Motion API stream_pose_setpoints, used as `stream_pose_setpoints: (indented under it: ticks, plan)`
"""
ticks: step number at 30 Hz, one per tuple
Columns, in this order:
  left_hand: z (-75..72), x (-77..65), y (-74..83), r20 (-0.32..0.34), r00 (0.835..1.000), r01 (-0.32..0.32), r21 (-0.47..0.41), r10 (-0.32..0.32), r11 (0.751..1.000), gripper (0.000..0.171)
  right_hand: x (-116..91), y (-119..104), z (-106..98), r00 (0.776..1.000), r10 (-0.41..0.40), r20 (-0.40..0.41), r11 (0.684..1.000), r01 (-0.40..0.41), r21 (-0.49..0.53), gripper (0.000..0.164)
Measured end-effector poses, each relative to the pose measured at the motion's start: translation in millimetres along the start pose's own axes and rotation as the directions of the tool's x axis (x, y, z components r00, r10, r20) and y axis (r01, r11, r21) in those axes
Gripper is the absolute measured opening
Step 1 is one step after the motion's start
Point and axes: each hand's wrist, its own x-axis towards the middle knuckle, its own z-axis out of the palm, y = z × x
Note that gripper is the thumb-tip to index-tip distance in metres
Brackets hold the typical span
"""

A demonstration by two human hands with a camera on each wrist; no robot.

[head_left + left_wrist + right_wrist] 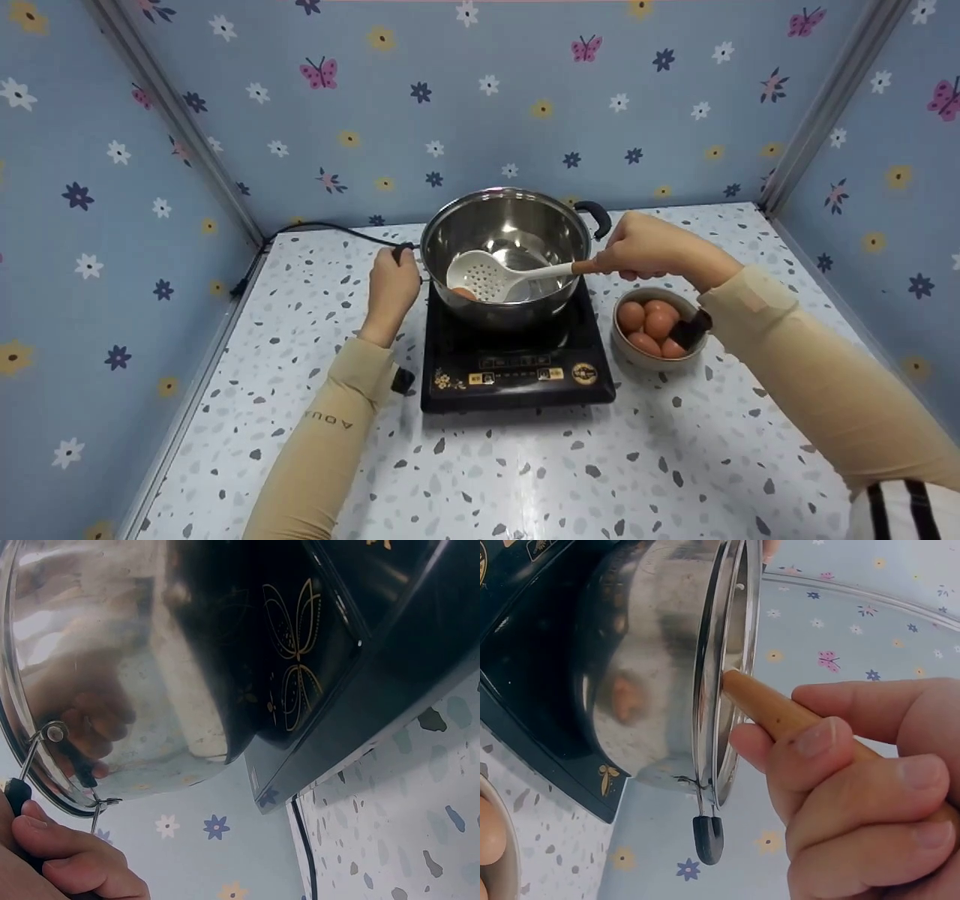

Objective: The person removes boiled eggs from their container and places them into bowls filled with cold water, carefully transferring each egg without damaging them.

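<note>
A steel pot (pixel 504 306) with black side handles stands on a black induction cooker (pixel 517 386). My left hand (pixel 393 289) grips the pot's left handle; in the left wrist view the fingers (pixel 82 859) curl round it. With my right hand (pixel 651 246) I hold the wooden handle (pixel 780 712) of a white slotted skimmer (pixel 487 279). Its perforated head is inside the pot, tilted near the left front wall. Part of one brown egg (pixel 463 293) shows beside the head, low in the pot; whether it touches the skimmer I cannot tell.
Right of the cooker a bowl (pixel 651 364) holds several brown eggs (pixel 660 324), under my right forearm. A black cord (pixel 337 224) runs from behind the pot to the left. Flower-patterned walls (pixel 450 112) enclose the speckled table (pixel 480 472) at the back and sides.
</note>
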Motion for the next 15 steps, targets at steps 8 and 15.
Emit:
stream_pose_setpoints:
  ticks: [8, 15]
  plan:
    - [0.2, -0.3, 2.4, 0.004, 1.0, 0.021, 0.016, -0.021, 1.0, 0.04, 8, 13, -9, 0.992, 0.029, 0.122, 0.988, -0.047, 0.147, 0.025]
    - [-0.1, 1.5, 1.9, 0.009, 0.999, 0.033, 0.011, -0.033, 0.999, 0.042, 12, 23, -14, 0.982, 0.02, 0.189, 0.975, -0.061, 0.215, 0.026]
